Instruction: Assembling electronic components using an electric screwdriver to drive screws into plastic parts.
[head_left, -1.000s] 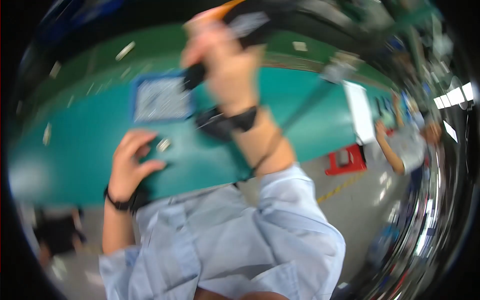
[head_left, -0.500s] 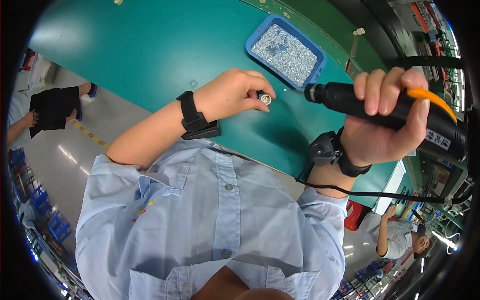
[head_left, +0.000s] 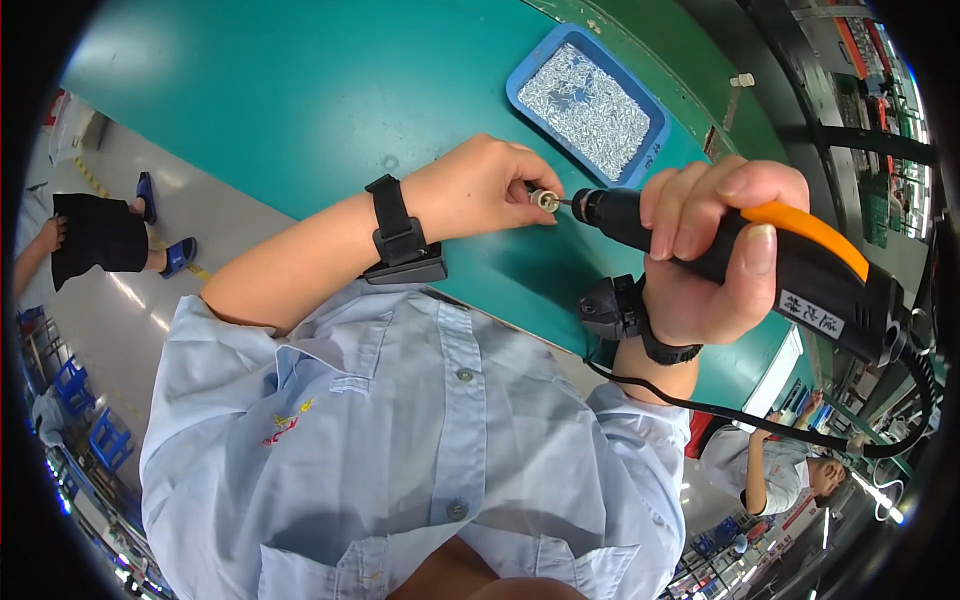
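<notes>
My left hand (head_left: pixel 490 185) pinches a small round metal fitting (head_left: pixel 545 201) between thumb and fingers, its open end turned to the right. Wrapped around a black electric screwdriver (head_left: pixel 690 232) with an orange lever (head_left: pixel 808 238), my right hand (head_left: pixel 722 255) holds it almost level. The driver's thin bit reaches the fitting's open end; whether it sits inside a screw cannot be made out. Just beyond both hands, a blue tray (head_left: pixel 655 150) holds a heap of small silvery screws or pins.
A green mat (head_left: pixel 300 110) covers the bench. The screwdriver's black cable (head_left: pixel 922 385) runs off at the right. Dark framing (head_left: pixel 800 110) rises at the far right. One person (head_left: pixel 95 235) is at the left, another person (head_left: pixel 775 465) at the lower right.
My right hand has brought the screwdriver leftward, so its bit now meets the fitting. My left hand has shifted slightly right, still pinching the fitting.
</notes>
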